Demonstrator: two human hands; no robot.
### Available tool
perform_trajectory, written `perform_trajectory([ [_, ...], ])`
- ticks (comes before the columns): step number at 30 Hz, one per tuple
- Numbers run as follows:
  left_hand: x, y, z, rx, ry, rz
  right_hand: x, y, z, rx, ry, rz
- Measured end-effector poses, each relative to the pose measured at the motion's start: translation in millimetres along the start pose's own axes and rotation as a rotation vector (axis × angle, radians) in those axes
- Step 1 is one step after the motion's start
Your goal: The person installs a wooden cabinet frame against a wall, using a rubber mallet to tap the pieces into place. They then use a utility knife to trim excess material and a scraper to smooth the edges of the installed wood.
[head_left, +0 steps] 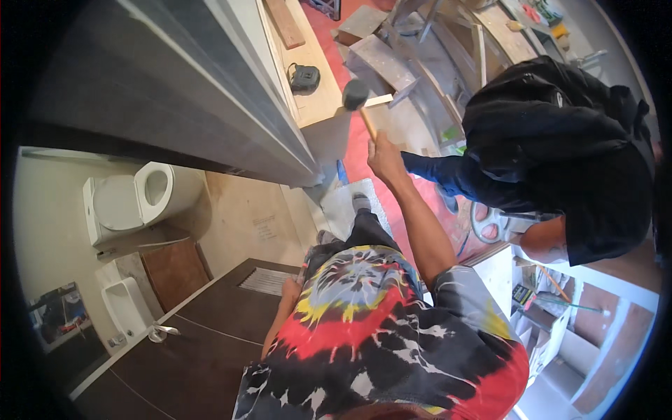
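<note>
My right hand point(386, 159) is closed around the wooden handle of a mallet point(355, 95). Its black head points up and away, near the end of a wooden ledge. Low on the left, my left hand point(288, 290) is at the edge of a dark brown door point(210, 343), beside a pale vent grille point(268, 281). My shirt partly covers that hand, and its fingers do not show well enough to tell whether they grip. A metal lever handle point(162, 332) sticks out of the door.
A grey door frame point(231, 91) rises at upper left. A black tape measure point(304, 78) lies on the wooden ledge point(315, 105). A person in black point(560, 140) bends close on my right. Scrap boards point(383, 61) are piled ahead. Left are a toilet point(115, 203) and basin point(127, 306).
</note>
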State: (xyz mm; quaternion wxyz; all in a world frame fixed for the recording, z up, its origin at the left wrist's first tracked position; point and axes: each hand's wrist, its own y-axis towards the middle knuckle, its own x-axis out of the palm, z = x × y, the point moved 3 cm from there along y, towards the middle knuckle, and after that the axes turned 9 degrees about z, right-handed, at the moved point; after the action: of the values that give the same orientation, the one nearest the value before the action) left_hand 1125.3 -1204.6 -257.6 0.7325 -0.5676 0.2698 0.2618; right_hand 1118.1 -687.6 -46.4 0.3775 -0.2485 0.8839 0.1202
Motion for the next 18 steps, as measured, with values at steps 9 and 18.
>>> perform_trajectory([
  [9, 2, 12, 0, 0.093, 0.014, -0.063, -3, 3, 8, 0.008, -0.025, 0.002],
  [18, -2, 16, 10, 0.021, 0.002, -0.026, -9, -1, 0, -0.062, -0.013, -0.063],
])
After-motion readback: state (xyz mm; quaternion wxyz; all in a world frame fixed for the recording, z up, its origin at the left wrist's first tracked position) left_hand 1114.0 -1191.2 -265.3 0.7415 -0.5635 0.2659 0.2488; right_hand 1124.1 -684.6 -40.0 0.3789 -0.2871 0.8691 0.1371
